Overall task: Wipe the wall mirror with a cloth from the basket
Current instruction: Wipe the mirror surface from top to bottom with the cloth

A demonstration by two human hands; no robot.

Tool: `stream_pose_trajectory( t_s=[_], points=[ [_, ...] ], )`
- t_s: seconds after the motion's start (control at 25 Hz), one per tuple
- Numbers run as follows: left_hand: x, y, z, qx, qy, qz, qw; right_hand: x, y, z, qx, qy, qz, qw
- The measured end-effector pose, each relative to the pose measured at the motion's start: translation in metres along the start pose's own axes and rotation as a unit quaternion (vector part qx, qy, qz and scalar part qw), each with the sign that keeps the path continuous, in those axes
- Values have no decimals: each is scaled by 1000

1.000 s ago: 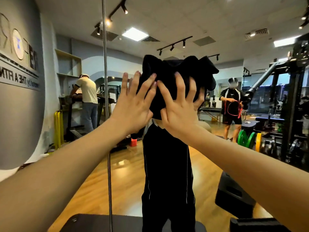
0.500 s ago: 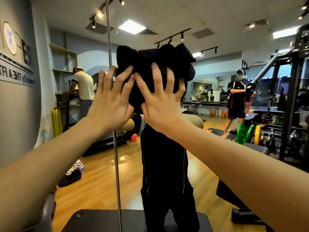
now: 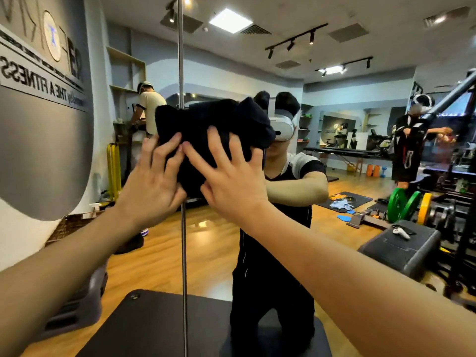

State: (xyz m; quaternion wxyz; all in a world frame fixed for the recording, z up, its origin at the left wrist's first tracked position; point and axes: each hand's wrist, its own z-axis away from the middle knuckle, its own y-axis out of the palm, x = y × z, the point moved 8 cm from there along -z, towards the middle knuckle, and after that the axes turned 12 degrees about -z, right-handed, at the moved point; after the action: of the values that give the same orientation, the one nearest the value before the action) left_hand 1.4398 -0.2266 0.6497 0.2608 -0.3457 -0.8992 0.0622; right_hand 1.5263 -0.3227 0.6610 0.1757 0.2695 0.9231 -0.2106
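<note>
A bunched dark cloth (image 3: 219, 124) lies flat against the wall mirror (image 3: 334, 86) at head height. My left hand (image 3: 154, 186) presses on its lower left with fingers spread. My right hand (image 3: 231, 181) presses on its lower right, fingers splayed over the fabric. The two hands nearly touch at the fingertips. The cloth straddles the mirror's vertical metal seam (image 3: 181, 60). My own reflection in dark clothes shows behind and to the right of the cloth.
A woven basket (image 3: 67, 225) and a spray bottle (image 3: 95, 208) show at the lower left by the wall. A dark padded bench (image 3: 144, 328) stands below my arms. Reflected are other people, coloured weight plates (image 3: 407, 204) and a rack at the right.
Both hands have slid the cloth to the left and a little down across the glass, over the seam. The reflection's head now shows at the cloth's right.
</note>
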Motion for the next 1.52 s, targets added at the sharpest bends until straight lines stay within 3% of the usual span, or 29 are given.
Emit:
stream_pose_trajectory(
  t_s=[0.2, 0.52, 0.84, 1.04, 1.16, 1.52],
  points=[
    [-19, 15, 40, 56, 34, -3, 998, 24, 13, 45, 16, 17, -8, 1000],
    [-57, 1, 16, 12, 43, 2, 999, -20, 2, 61, -34, 25, -14, 999],
    [-148, -5, -21, -38, 4, 45, 998, -105, -21, 98, -73, 13, -30, 997],
    [-209, -1, -48, -18, 17, 57, 998, -165, -36, 130, -81, 14, -23, 996],
    [-244, -14, -66, -55, 2, 86, 995, -199, -45, 148, -87, 18, -29, 996],
    [-372, -46, -123, -103, 18, 130, 986, -317, -75, 217, -62, 18, 13, 998]
  ],
)
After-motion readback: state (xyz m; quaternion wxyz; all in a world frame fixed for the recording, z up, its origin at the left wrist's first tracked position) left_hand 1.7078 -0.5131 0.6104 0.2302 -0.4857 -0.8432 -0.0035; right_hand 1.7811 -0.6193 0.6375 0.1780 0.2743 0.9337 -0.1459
